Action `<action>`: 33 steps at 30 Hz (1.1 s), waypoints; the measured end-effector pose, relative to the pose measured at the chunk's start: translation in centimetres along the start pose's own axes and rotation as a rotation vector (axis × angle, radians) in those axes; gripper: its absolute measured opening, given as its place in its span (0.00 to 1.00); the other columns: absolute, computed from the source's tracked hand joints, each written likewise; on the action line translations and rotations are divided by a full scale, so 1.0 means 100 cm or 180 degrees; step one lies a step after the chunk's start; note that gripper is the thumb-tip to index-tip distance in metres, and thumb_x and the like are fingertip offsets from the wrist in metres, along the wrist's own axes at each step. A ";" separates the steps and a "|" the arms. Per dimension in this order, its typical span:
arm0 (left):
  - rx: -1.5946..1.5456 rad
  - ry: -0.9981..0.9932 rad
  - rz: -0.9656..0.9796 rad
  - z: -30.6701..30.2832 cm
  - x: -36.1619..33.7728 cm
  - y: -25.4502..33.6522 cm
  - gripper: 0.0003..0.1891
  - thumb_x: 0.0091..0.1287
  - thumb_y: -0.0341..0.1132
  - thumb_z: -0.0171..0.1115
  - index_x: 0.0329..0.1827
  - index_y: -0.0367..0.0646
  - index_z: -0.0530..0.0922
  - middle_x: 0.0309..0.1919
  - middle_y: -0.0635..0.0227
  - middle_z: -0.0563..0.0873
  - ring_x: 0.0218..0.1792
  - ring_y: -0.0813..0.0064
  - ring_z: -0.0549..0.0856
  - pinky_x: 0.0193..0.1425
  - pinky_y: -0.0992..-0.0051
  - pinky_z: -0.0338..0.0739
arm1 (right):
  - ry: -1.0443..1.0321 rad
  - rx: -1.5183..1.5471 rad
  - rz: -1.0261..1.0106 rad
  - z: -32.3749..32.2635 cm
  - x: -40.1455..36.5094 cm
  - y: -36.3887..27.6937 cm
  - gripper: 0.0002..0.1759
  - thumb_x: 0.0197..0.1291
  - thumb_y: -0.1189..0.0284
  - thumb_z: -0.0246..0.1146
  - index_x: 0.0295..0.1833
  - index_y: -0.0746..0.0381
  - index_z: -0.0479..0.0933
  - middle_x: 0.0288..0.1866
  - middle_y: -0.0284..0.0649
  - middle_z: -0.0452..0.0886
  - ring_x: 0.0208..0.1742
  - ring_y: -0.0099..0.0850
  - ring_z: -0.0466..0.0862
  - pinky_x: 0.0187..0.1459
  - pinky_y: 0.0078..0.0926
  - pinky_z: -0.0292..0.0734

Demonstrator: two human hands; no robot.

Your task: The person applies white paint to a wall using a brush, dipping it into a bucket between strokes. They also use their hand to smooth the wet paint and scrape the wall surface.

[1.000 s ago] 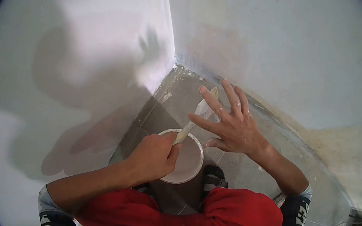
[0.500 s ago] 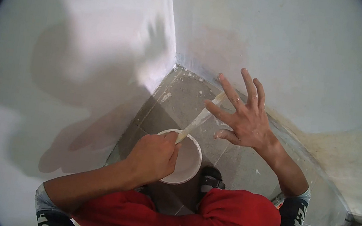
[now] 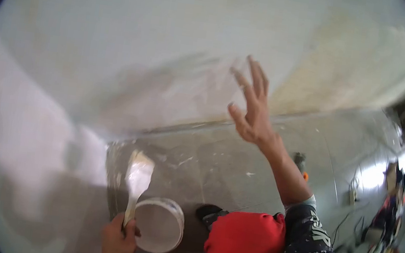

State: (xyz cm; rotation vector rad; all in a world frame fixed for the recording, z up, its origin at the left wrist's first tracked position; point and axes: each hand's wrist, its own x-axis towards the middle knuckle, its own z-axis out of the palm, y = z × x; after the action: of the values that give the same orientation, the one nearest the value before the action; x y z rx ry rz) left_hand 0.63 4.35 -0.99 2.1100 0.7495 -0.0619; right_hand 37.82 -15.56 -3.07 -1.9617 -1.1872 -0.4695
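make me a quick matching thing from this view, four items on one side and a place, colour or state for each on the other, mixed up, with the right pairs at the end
Column one
1. brush
2. bucket
3. right hand
4. cloth at the knee

Column two
A. red
B. standing on the tiled floor
C. raised, fingers spread, holding nothing
D. gripped in the left hand

Right pairs
1-D
2-B
3-C
4-A
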 end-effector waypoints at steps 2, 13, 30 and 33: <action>-0.0281 -0.0209 0.0124 -0.004 0.011 -0.017 0.12 0.75 0.34 0.53 0.43 0.33 0.81 0.23 0.61 0.86 0.27 0.72 0.86 0.35 0.71 0.78 | 0.0614 -0.1181 0.0111 -0.025 0.000 0.042 0.36 0.71 0.41 0.48 0.80 0.42 0.62 0.86 0.53 0.35 0.82 0.64 0.37 0.75 0.68 0.42; 0.0195 -0.0430 -0.0271 0.021 0.025 -0.041 0.20 0.76 0.42 0.54 0.34 0.35 0.83 0.29 0.60 0.87 0.34 0.66 0.86 0.44 0.66 0.77 | 0.1446 -0.1681 0.0329 -0.135 0.030 0.126 0.41 0.73 0.34 0.28 0.82 0.44 0.57 0.86 0.54 0.26 0.84 0.58 0.26 0.77 0.61 0.27; -0.0034 -0.0284 0.0057 0.023 0.026 -0.047 0.10 0.72 0.33 0.56 0.44 0.35 0.82 0.25 0.56 0.87 0.28 0.67 0.89 0.36 0.69 0.80 | 0.2759 -0.1001 0.1120 -0.081 -0.035 0.255 0.42 0.77 0.41 0.30 0.84 0.58 0.39 0.86 0.50 0.30 0.85 0.48 0.27 0.81 0.47 0.22; -0.0217 -0.0160 0.0145 0.017 0.019 -0.052 0.11 0.74 0.35 0.57 0.44 0.35 0.82 0.26 0.59 0.88 0.29 0.70 0.88 0.36 0.70 0.79 | 0.2008 -0.1646 0.0890 -0.052 -0.079 0.260 0.40 0.78 0.46 0.34 0.84 0.61 0.42 0.86 0.52 0.33 0.86 0.51 0.33 0.81 0.48 0.29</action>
State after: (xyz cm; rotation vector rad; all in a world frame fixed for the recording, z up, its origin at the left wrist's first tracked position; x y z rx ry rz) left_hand -0.17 6.31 -6.38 2.0521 0.6643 -0.0636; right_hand 56.84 -30.92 -16.07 -2.1087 -0.4037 -1.2250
